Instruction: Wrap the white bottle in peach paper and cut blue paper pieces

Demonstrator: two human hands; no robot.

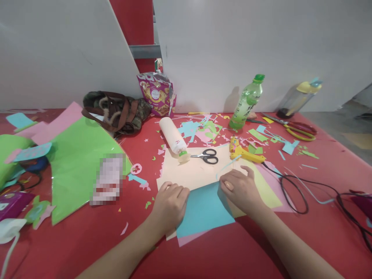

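Observation:
A sheet of blue paper (205, 211) lies in front of me, its far edge slightly raised. My left hand (171, 203) is closed on its far left corner, fingers curled over. At the far right corner my right hand (240, 188) grips the same sheet, with some fingers lifted. Beneath it are a cream sheet (180, 170), a pink sheet and a yellow sheet (269, 190). Just beyond my hands lie black-handled scissors (209, 156), a white glue bottle (173, 135) with a green cap and a yellow glue gun (247, 153).
Paper scraps (200, 130) litter the red table (145, 255). A green drink bottle (247, 102), a snack bag (157, 95) and a camouflage bag (116, 112) stand at the back. Green paper (78, 162) covers the left; a black cable (308, 205) loops at right.

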